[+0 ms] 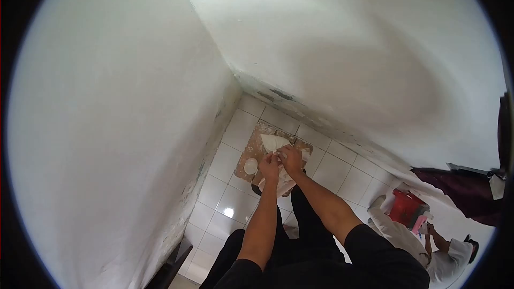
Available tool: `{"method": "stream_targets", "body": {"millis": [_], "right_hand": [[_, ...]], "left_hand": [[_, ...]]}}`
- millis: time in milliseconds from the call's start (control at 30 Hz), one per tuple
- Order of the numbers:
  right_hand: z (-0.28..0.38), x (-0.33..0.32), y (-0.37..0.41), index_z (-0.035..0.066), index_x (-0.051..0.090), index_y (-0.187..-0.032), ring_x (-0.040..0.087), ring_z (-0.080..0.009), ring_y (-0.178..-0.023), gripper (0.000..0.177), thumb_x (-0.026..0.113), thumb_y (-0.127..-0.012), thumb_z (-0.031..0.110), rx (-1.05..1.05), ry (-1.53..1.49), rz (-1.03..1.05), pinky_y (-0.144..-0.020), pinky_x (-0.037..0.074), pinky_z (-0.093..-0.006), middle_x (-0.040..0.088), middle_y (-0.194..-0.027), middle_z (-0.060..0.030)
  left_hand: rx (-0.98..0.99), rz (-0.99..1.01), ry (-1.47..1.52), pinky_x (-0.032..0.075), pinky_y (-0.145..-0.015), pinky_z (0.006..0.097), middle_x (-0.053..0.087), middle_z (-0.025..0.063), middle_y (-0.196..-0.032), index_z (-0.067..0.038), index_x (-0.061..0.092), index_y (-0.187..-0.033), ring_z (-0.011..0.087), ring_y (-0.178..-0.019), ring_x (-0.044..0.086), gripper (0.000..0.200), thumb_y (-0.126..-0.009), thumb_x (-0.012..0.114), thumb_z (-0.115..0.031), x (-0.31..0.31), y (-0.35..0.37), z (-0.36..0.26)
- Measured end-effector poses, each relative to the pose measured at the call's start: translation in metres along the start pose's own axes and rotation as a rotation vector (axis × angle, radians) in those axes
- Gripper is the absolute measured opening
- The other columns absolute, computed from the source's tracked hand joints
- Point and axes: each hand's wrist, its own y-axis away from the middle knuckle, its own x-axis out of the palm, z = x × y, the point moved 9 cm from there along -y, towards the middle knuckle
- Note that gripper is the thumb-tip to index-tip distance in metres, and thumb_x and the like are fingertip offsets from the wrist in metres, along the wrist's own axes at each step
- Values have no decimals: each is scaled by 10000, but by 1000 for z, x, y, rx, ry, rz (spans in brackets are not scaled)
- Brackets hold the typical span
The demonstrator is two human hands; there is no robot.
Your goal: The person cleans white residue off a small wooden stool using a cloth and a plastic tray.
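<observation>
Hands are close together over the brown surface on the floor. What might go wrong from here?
1. The left hand is near the round white item, which sits close to the edge of the brown surface; a sideways bump might push it off.
2. The right hand is close beside the white pointed piece, so a careless move could shift or crease it.

Attire of the person, seen from above: black top with short sleeves, the left sleeve and right sleeve equally dark; black trousers, long in the leg. Left forearm, right forearm, left hand and right hand are bare.
</observation>
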Motion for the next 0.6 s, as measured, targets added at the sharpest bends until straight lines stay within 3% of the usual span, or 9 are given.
{"method": "stream_targets", "body": {"millis": [100, 167, 200, 267, 300, 367, 500, 600], "right_hand": [[-10, -25, 1, 117, 772, -948, 658, -247, -990, 126, 721, -843, 163, -5, 69, -37, -938, 390, -417, 716, -966, -18], [-9, -31, -3, 105, 770, -914, 662, -253, -924, 98, 710, -850, 149, -61, 56, -129, -921, 398, -405, 712, -910, -30], [-5, -30, -8, 105, 770, -914, 662, -253, -924, 98, 710, -850, 149, -66, 49, -130, -921, 398, -405, 712, -910, -30], [8, -34, -11, 71, 761, -897, 669, -274, -892, 94, 712, -829, 115, -114, 21, -186, -881, 411, -419, 722, -905, -54], [14, -37, -15, 71, 761, -897, 669, -274, -892, 94, 712, -829, 115, -120, 19, -191, -881, 411, -419, 722, -905, -54], [24, -48, -20, 41, 756, -871, 676, -291, -873, 74, 718, -814, 69, -116, -9, -232, -861, 447, -409, 724, -873, -82], [24, -55, -24, 22, 754, -896, 684, -298, -888, 108, 711, -798, 2, -139, -117, -225, -792, 500, -392, 719, -874, -118], [37, -75, -25, 12, 751, -939, 685, -301, -891, 165, 706, -789, -38, -206, -167, -282, -716, 523, -369, 708, -898, -147]], "left_hand": [[24, 51, 10, 632, -680, 315, 646, 201, -1170, 12, 543, -1344, 241, -1060, 654, 455, -953, 718, -140, 25, 14, -4], [277, 95, -132, 607, -819, 369, 612, 194, -1218, 19, 537, -1331, 238, -1100, 619, 439, -943, 706, -99, 29, 19, -35], [284, 90, -134, 607, -819, 369, 612, 194, -1218, 19, 537, -1331, 238, -1100, 619, 439, -943, 706, -99, 25, 16, -38], [415, 71, -202, 518, -982, 430, 568, 207, -1269, 14, 522, -1357, 286, -1157, 579, 483, -907, 692, -35, 15, 22, -52], [424, 71, -200, 518, -982, 430, 568, 207, -1269, 14, 522, -1357, 286, -1157, 579, 483, -907, 692, -35, 13, 15, -51], [576, 129, -324, 413, -1073, 459, 531, 236, -1280, 0, 498, -1403, 364, -1200, 537, 586, -848, 683, 30, 21, 5, -52], [575, 30, -522, 405, -1080, 452, 529, 258, -1249, -30, 481, -1439, 424, -1207, 517, 692, -789, 701, 62, 22, 7, -79], [755, 69, -585, 443, -1023, 485, 501, 244, -1294, -119, 448, -1483, 421, -1177, 518, 748, -789, 702, -3, 29, 12, -90]]}}
